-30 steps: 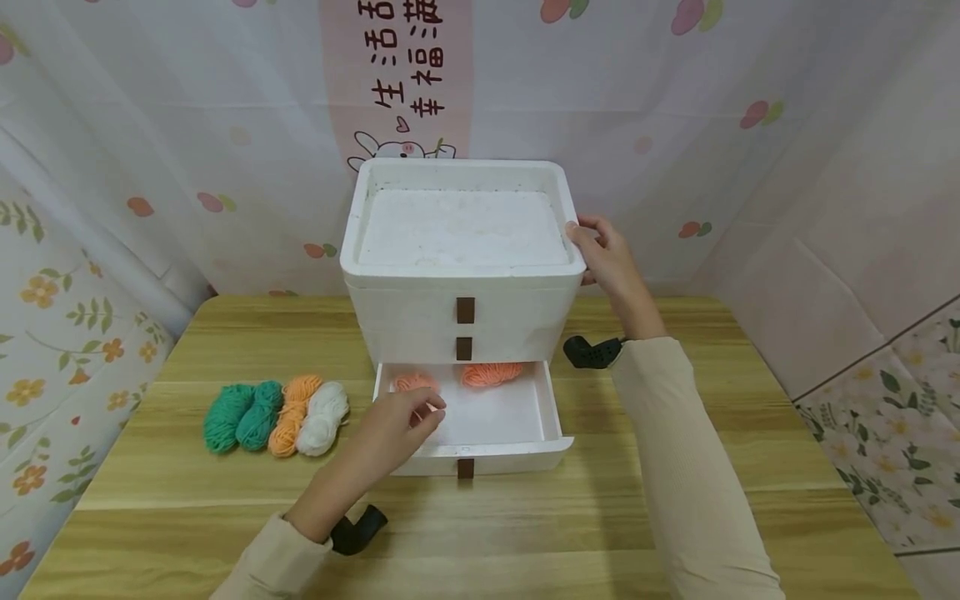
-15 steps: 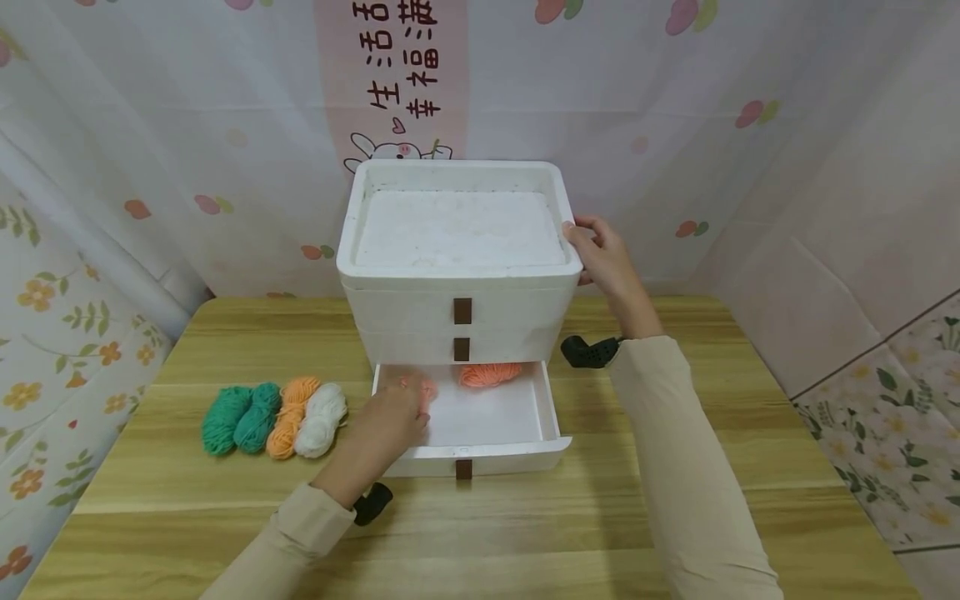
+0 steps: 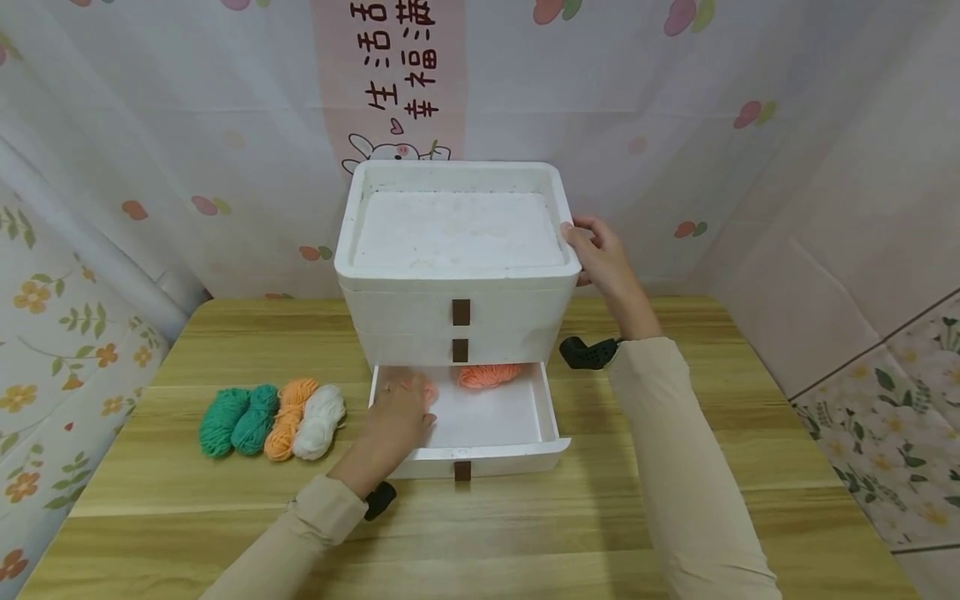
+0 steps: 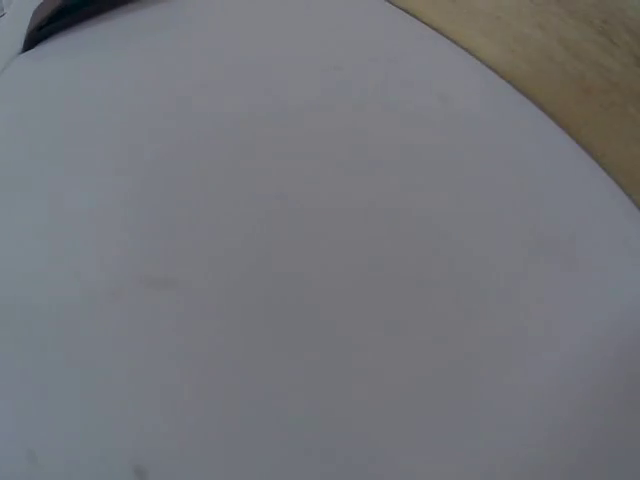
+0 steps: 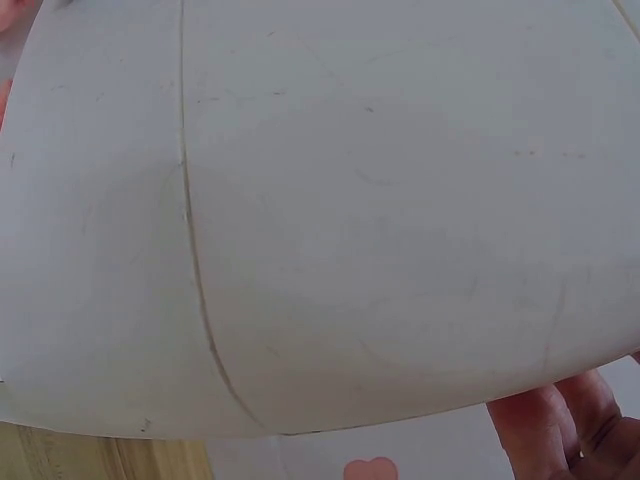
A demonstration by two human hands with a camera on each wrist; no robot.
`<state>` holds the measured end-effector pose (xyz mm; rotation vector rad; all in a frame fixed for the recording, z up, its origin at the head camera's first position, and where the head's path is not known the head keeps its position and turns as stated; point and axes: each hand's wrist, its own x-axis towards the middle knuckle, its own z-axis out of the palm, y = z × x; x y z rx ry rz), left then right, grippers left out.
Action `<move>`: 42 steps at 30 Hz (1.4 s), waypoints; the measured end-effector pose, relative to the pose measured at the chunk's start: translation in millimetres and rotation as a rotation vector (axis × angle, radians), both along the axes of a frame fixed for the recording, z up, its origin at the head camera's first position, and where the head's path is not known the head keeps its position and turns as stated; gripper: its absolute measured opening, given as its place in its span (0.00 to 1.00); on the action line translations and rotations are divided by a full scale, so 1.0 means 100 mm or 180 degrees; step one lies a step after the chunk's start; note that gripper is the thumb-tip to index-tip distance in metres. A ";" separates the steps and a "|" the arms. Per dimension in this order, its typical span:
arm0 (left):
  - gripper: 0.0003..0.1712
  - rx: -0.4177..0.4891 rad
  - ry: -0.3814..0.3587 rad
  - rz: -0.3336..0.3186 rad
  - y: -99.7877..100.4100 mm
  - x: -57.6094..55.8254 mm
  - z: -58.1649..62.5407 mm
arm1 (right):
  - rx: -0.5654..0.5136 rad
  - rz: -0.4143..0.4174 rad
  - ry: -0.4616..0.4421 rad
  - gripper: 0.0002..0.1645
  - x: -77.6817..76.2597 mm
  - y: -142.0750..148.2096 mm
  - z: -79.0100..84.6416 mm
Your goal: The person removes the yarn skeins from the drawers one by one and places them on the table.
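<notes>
A white drawer unit (image 3: 457, 321) stands on the wooden table with its bottom drawer (image 3: 495, 421) pulled out. My left hand (image 3: 393, 417) reaches into that drawer at its left side, over a coral yarn skein (image 3: 429, 392). The fingertips are hidden, so I cannot see how they meet the yarn. Another coral skein (image 3: 487, 376) lies farther back in the drawer. My right hand (image 3: 603, 258) grips the unit's upper right edge, thumb at the rim. In the right wrist view, its fingers (image 5: 535, 430) show past the edge of the unit's white side.
Left of the unit, two green skeins (image 3: 223, 422), an orange skein (image 3: 291, 419) and a white skein (image 3: 319, 422) lie in a row on the table (image 3: 480, 542). Brown tabs (image 3: 461, 312) mark the drawer fronts. A patterned curtain (image 3: 600, 100) hangs behind.
My left hand has moved forward and down into the drawer, from above its front left part to the left coral skein. The right hand keeps its hold on the unit.
</notes>
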<state>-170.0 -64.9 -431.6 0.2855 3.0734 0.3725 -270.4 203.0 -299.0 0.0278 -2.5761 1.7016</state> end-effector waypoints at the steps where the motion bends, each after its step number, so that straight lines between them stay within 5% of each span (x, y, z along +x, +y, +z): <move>1: 0.22 -0.0009 -0.0003 0.0004 0.00 0.00 0.00 | -0.0006 -0.0002 0.0000 0.35 0.00 0.00 0.00; 7: 0.17 0.0061 -0.0021 -0.0034 -0.01 -0.02 0.02 | 0.0011 -0.0009 -0.0018 0.36 0.00 0.00 0.00; 12: 0.20 0.0417 -0.0177 -0.0097 -0.03 -0.03 0.07 | -0.0007 -0.0006 -0.0023 0.35 0.00 0.00 0.00; 19: 0.29 0.0784 -0.0229 -0.0257 -0.09 0.01 0.20 | 0.0003 -0.0004 -0.0020 0.35 0.00 0.00 0.01; 24: 0.27 0.1076 -0.0285 -0.0193 -0.17 0.06 0.33 | 0.0008 -0.0024 -0.0059 0.35 -0.01 0.00 0.01; 35: 0.29 0.1432 -0.0328 -0.0055 -0.62 0.19 0.67 | 0.0035 -0.0047 -0.0072 0.35 -0.01 0.00 0.01; 42: 0.33 0.1535 -0.0282 0.0057 -0.99 0.23 0.76 | 0.0033 -0.0026 -0.0055 0.35 -0.01 0.00 0.00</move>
